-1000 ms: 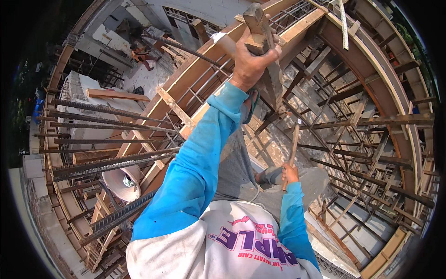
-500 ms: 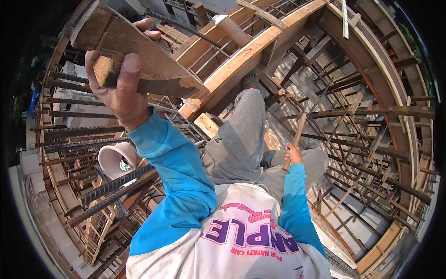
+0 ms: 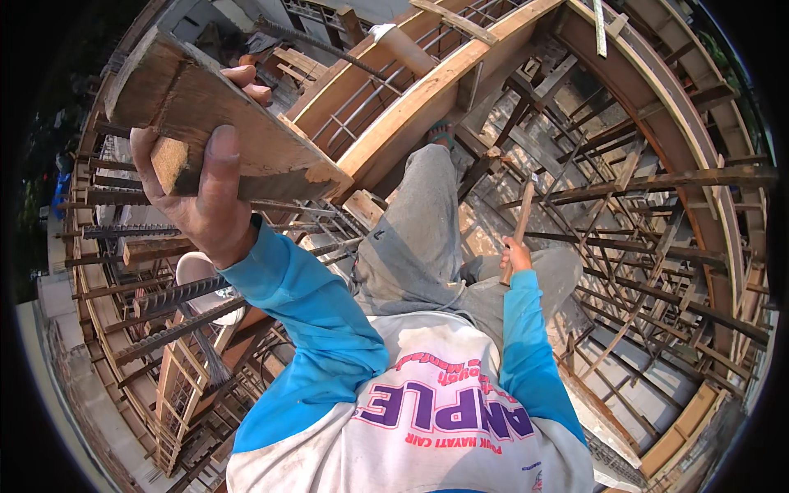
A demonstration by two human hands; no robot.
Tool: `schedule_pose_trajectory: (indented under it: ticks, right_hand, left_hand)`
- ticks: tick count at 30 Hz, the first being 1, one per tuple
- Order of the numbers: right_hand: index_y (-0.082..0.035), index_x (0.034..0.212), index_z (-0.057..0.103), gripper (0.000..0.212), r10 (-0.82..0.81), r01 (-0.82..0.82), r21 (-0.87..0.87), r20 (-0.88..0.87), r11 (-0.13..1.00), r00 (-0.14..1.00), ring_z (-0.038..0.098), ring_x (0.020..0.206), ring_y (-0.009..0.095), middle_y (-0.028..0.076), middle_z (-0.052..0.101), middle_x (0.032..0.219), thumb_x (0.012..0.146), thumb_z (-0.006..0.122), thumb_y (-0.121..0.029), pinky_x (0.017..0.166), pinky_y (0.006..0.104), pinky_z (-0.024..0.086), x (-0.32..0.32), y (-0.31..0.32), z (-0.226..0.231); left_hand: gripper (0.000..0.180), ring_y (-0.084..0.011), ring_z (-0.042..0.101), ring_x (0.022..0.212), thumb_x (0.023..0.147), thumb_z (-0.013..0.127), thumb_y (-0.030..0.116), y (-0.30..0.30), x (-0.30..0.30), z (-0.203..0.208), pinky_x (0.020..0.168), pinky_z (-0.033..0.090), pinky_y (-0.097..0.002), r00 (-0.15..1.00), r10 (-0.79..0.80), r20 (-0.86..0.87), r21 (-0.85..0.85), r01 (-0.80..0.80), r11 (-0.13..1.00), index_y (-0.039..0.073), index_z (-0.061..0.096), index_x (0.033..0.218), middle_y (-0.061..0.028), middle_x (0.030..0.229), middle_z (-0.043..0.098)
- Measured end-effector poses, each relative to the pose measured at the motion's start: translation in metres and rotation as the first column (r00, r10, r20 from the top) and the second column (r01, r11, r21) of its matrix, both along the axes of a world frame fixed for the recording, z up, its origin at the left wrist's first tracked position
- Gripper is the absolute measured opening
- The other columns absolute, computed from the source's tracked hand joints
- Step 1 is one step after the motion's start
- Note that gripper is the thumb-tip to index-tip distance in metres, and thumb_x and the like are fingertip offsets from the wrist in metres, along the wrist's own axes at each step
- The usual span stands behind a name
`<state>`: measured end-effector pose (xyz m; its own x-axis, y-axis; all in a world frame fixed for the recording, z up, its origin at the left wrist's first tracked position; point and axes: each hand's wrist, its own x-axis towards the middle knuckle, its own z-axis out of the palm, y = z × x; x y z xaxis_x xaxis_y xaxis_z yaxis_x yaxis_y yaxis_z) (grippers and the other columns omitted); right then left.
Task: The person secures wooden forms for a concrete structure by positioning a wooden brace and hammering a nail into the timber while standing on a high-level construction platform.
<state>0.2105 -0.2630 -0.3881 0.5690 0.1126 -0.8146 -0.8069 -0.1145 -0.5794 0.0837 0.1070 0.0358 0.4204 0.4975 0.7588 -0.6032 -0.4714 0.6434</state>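
My left hand (image 3: 201,197) is raised at the upper left, closed around a short wooden board (image 3: 222,111). Its thumb and fingers wrap a small wood block (image 3: 173,164) against the board's underside, and other fingertips curl over the far edge. The board's right end lies close to the plank wall of a wooden form (image 3: 394,131); whether they touch is hard to tell. Lower, by my right knee, my right hand (image 3: 516,256) grips a slim wooden handle (image 3: 523,214) pointing away from me. What sits at the handle's far end is too small to make out.
Ribbed steel bars (image 3: 177,296) jut in from the left, near a pale round pipe (image 3: 197,267). Inside the form lie thin rebars and a capped pipe (image 3: 404,49). Timber props (image 3: 641,193) and a curved form wall (image 3: 657,107) fill the right, above a lower level.
The board in my left hand has shifted slightly left and down in the picture, as has the form behind it. My right hand keeps its hold on the wooden handle.
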Motion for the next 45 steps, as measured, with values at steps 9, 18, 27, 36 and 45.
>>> schedule_pose_trajectory:
  ticks: [9, 18, 27, 36, 45]
  right_hand:
    - [-0.005, 0.090, 0.048, 0.028, 0.016, -0.017, 0.048, 0.022, 0.999, 1.000, 0.043, 0.044, 0.013, 0.001, 0.041, 0.058, 0.080, 0.066, -0.023, 0.038, 0.0313, 0.037, -0.003, 0.008, 0.019]
    - [-0.008, 0.105, 0.043, 0.036, 0.042, -0.041, 0.017, -0.027, 0.999, 0.999, 0.038, 0.046, 0.012, 0.000, 0.037, 0.059, 0.081, 0.067, -0.021, 0.040, 0.0305, 0.033, -0.001, 0.010, 0.022]
    - [-0.007, 0.105, 0.040, 0.038, 0.008, -0.008, 0.007, -0.017, 1.000, 1.000, 0.036, 0.045, 0.012, 0.000, 0.036, 0.059, 0.082, 0.066, -0.019, 0.040, 0.0313, 0.032, -0.004, 0.011, 0.028]
    - [-0.007, 0.096, 0.043, 0.034, 0.008, -0.008, 0.006, -0.010, 1.000, 1.000, 0.041, 0.044, 0.014, 0.003, 0.042, 0.061, 0.079, 0.068, -0.022, 0.038, 0.0322, 0.035, -0.001, 0.005, 0.014]
    - [-0.006, 0.097, 0.043, 0.035, 0.016, -0.016, -0.048, 0.003, 0.999, 1.000, 0.041, 0.045, 0.014, 0.004, 0.042, 0.062, 0.080, 0.068, -0.023, 0.038, 0.0319, 0.035, -0.007, 0.013, 0.034]
  left_hand:
    - [0.056, -0.0308, 0.065, 0.091, 0.076, 0.068, 0.004, -0.025, -0.025, -0.002, 0.082, 0.054, -0.0425, 0.996, -0.056, -0.067, -0.003, 0.056, 0.998, 0.005, 0.044, 0.127, -0.0281, 0.104, 0.062]
    - [0.051, -0.0307, 0.064, 0.093, 0.078, 0.065, 0.007, -0.032, -0.033, -0.013, 0.086, 0.052, -0.0433, 0.989, 0.101, -0.104, 0.095, -0.091, 0.991, 0.006, 0.046, 0.125, -0.0270, 0.107, 0.061]
    - [0.046, -0.0212, 0.062, 0.100, 0.070, 0.069, 0.000, -0.022, -0.035, -0.027, 0.088, 0.051, -0.0331, 0.983, 0.144, -0.111, 0.023, -0.143, 0.990, 0.003, 0.052, 0.113, -0.0141, 0.108, 0.062]
    - [0.043, -0.0144, 0.060, 0.095, 0.071, 0.073, -0.001, -0.027, -0.025, -0.033, 0.083, 0.051, -0.0290, 0.984, 0.102, -0.146, -0.011, -0.105, 0.994, 0.003, 0.054, 0.109, -0.0081, 0.105, 0.061]
    - [0.035, -0.0116, 0.054, 0.089, 0.077, 0.067, 0.009, -0.027, -0.043, -0.056, 0.082, 0.045, -0.0254, 0.926, 0.360, -0.114, -0.284, -0.378, 0.881, 0.001, 0.051, 0.106, -0.0046, 0.099, 0.056]
